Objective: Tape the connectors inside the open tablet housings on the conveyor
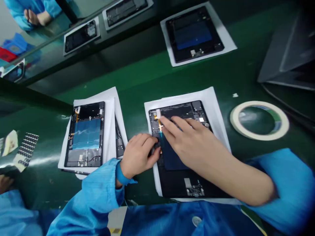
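An opened tablet [172,183] lies in front of me on white paper [216,111], its dark battery, orange ribbon cable [159,124] and small circuit board showing. My right hand [189,141] is laid over its upper half, fingers stretched out, the index fingertip touching beside a white tab [158,113] at the cable's top. At the tablet's left edge, my left hand [139,150] has curled fingers, with thumb and index finger gripping the rim. A blue band circles that wrist. Part of the battery is hidden beneath my right hand.
Left of me, another opened tablet [87,134] rests on a stack with paper. A masking tape roll [235,121] lies right. Another tablet [194,36] sits farther back; a raised shelf holds more. A sticker sheet [26,149] is at left. Co-workers' hands [36,17] show at the edges.
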Available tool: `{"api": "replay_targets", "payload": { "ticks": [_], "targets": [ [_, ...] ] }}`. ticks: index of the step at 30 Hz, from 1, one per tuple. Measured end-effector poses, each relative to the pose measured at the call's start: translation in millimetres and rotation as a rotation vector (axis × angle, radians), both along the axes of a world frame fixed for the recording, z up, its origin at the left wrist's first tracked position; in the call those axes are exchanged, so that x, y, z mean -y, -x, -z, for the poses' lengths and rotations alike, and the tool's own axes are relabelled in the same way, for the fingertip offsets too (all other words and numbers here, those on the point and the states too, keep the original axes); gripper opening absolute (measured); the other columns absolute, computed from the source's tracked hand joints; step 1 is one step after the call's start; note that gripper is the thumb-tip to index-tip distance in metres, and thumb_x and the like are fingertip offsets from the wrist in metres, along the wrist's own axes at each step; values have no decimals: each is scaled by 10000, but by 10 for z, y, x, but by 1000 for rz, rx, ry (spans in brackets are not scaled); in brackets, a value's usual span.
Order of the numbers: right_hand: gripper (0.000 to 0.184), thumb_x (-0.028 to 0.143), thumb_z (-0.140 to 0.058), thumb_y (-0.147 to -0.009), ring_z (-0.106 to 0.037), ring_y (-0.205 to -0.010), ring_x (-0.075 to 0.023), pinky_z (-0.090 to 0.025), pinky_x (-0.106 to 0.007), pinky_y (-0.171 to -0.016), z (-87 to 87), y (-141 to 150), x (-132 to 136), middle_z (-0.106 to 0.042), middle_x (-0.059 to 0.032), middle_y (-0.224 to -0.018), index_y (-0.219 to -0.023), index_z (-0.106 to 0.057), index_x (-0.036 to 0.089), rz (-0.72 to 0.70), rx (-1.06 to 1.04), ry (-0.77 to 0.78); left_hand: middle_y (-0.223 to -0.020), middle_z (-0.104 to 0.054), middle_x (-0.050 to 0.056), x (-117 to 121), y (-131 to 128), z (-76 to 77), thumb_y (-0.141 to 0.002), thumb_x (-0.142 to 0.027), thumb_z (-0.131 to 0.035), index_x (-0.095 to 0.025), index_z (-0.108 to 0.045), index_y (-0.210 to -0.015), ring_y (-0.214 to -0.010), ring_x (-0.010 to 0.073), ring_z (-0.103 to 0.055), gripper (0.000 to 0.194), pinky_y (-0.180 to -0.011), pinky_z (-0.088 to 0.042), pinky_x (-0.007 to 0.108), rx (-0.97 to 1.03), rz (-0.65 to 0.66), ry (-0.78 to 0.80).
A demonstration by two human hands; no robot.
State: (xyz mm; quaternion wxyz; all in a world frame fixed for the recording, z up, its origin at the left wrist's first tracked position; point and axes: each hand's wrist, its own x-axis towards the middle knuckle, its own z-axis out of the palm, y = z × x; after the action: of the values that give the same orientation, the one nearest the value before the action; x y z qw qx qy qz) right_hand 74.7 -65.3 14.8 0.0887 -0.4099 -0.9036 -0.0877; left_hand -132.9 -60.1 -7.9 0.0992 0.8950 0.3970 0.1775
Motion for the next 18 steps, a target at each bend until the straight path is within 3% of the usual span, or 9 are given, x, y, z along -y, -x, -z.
{"api": "replay_targets", "payload": {
  "ticks": [4,6,8,10,12,15,18],
  "targets": [
    [337,158,-448,-967,-635,-1090,-220,-517,-384,-912,-46,-704,566,-673,-71,-1300,-1193,-697,182,-59,-267,167,-896,-682,77,-26,5,-12,-990,-261,-515,-166,-592,-1041,-807,220,-637,133,-712,-528,337,40,0,-4],
    [291,143,-499,-978,-650,-1073,-182,-511,-345,-941,-33,-1145,756,-698,-46,-1238,-1210,-663,203,42,-342,163,-915,-686,74,-48,7,-33,-991,-251,-522,-171,-586,-1072,-818,214,-648,131,-729,-535,329,51,2,-10],
    [216,159,-614,-942,-675,-984,-194,-527,-338,-847,-13,-1552,804,-724,-55,-1159,-1151,-658,188,270,-255,-31,-930,-685,67,-91,12,-45,-993,-245,-537,-176,-584,-1081,-826,202,-660,121,-742,-535,312,44,4,-22],
    [213,187,-703,-891,-684,-870,-212,-515,-339,-725,17,-1879,705,-739,-73,-1091,-1097,-654,164,488,-94,-288,-920,-676,53,-158,14,-45,-996,-250,-550,-180,-588,-1081,-805,184,-667,116,-729,-532,286,42,19,-39],
    [257,207,-728,-874,-682,-824,-210,-500,-321,-689,59,-2096,504,-742,-95,-1057,-1106,-645,135,598,2,-474,-897,-663,41,-225,6,-47,-1003,-262,-548,-181,-592,-1079,-773,168,-667,120,-704,-529,264,52,34,-61],
    [308,219,-709,-892,-689,-863,-187,-501,-269,-749,116,-2207,161,-737,-116,-1061,-1164,-624,102,625,2,-583,-865,-646,32,-276,-18,-73,-1012,-275,-536,-180,-592,-1070,-724,151,-658,124,-667,-528,243,61,37,-89],
    [272,227,-667,-922,-688,-899,-174,-487,-252,-759,143,-2185,-99,-732,-104,-1090,-1167,-622,116,636,-15,-595,-849,-644,29,-276,-34,-93,-1013,-278,-536,-181,-590,-1058,-706,145,-657,120,-651,-530,233,52,31,-98]
  ]
}}
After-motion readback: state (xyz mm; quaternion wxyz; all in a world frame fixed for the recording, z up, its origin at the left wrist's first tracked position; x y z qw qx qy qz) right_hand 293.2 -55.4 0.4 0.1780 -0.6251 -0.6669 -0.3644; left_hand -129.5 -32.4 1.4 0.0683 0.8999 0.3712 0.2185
